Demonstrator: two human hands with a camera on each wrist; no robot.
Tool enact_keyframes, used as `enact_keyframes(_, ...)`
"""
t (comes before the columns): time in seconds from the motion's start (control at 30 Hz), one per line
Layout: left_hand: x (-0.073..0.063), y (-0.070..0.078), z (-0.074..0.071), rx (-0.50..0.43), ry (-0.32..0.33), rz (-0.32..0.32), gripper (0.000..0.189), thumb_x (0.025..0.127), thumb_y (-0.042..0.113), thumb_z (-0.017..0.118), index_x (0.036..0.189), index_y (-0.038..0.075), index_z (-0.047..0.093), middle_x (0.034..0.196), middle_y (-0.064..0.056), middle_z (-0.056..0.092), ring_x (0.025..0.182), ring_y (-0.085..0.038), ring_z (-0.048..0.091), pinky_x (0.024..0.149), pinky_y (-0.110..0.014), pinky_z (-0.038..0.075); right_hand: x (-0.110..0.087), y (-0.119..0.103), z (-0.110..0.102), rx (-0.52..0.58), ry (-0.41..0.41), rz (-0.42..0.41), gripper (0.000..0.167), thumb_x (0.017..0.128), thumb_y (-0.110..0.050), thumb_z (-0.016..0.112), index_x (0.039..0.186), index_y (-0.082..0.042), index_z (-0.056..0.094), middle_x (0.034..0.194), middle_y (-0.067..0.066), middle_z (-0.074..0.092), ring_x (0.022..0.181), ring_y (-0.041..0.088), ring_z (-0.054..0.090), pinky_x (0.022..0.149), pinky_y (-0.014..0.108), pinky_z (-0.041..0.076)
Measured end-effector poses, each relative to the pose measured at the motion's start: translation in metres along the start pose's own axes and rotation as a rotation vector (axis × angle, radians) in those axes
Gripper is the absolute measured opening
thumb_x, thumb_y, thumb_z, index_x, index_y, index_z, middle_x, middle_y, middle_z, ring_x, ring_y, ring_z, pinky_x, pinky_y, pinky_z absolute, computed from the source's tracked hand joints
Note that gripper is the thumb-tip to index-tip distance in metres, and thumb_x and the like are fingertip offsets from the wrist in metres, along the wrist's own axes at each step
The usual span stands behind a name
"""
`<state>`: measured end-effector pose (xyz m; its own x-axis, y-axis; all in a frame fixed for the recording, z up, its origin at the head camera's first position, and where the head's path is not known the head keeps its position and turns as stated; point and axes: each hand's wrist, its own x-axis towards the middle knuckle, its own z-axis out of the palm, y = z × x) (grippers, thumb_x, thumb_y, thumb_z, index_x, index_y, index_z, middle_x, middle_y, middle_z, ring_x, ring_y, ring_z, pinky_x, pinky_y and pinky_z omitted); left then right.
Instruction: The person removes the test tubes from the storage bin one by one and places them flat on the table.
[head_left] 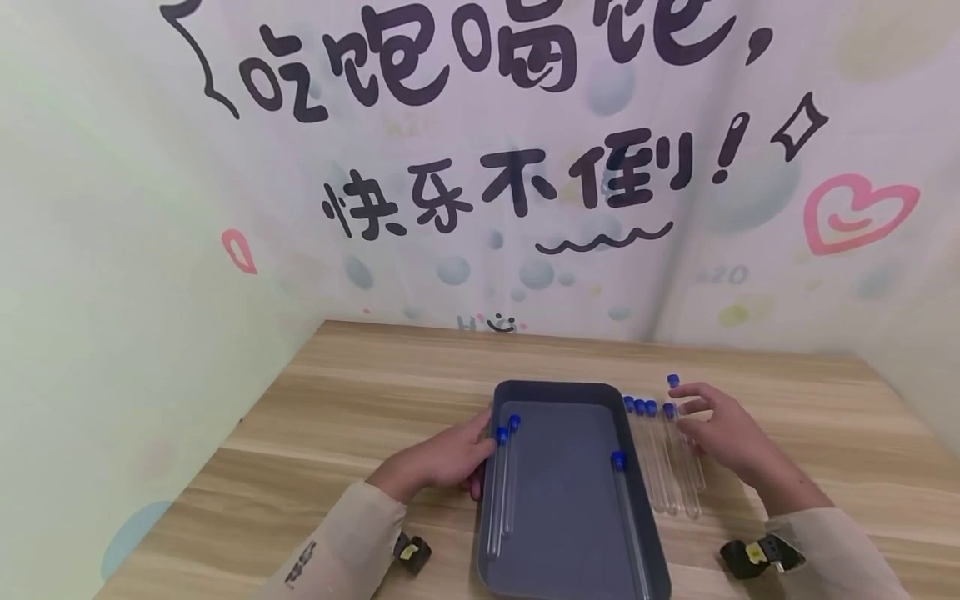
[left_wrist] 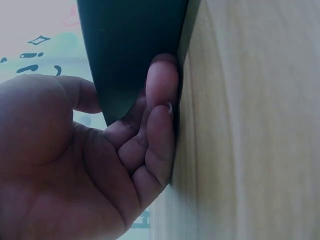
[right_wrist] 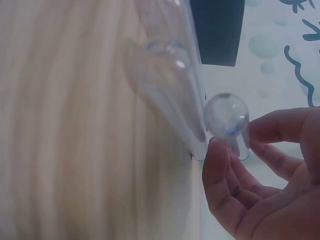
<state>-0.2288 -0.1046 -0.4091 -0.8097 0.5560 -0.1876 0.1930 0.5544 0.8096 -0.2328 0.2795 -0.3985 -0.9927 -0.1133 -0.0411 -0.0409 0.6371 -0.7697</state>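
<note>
A dark grey tray (head_left: 566, 500) stands on the wooden table. My left hand (head_left: 450, 456) grips its left side, thumb at the rim and fingers curled against the outer wall in the left wrist view. Inside the tray, two blue-capped clear test tubes (head_left: 495, 508) lie along the left wall, and another test tube (head_left: 630, 525) lies along the right wall. To the right of the tray, my right hand (head_left: 723, 433) pinches a test tube (right_wrist: 226, 116) between thumb and fingers; its blue cap (head_left: 673, 380) shows beyond the fingertips. Several capped test tubes (head_left: 654, 458) lie side by side next to it.
The wooden table (head_left: 360, 375) reaches back to a white printed cloth (head_left: 480, 275) that hangs behind it. A pale wall (head_left: 112, 292) runs along the left side. Black wrist cameras (head_left: 750, 557) sit at both sleeves.
</note>
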Motion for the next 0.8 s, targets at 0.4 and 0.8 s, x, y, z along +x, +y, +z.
enact_keyframes(0.4, -0.0003, 0.0008, -0.0005, -0.007, -0.009, 0.006, 0.056, 0.108, 0.02, 0.033, 0.161, 0.024, 0.017, 0.066, -0.006, 0.063, 0.052, -0.021, 0.065, 0.052, -0.034, 0.054, 0.0011, 0.0019, 0.0013, -0.013, -0.02, 0.04, 0.05, 0.095, -0.007, 0.054, 0.143, 0.003, 0.042, 0.134, 0.041, 0.046, 0.08, 0.022, 0.063, 0.067, 0.033, 0.056)
enact_keyframes(0.8, 0.0004, -0.0017, 0.0005, -0.011, -0.012, 0.01, 0.055, 0.108, 0.019, 0.033, 0.161, 0.024, 0.017, 0.066, -0.007, 0.063, 0.052, -0.022, 0.065, 0.051, -0.035, 0.054, 0.0016, 0.004, 0.0036, 0.004, -0.042, 0.06, 0.049, 0.096, -0.007, 0.054, 0.143, 0.002, 0.042, 0.135, 0.041, 0.045, 0.08, 0.022, 0.063, 0.069, 0.035, 0.057)
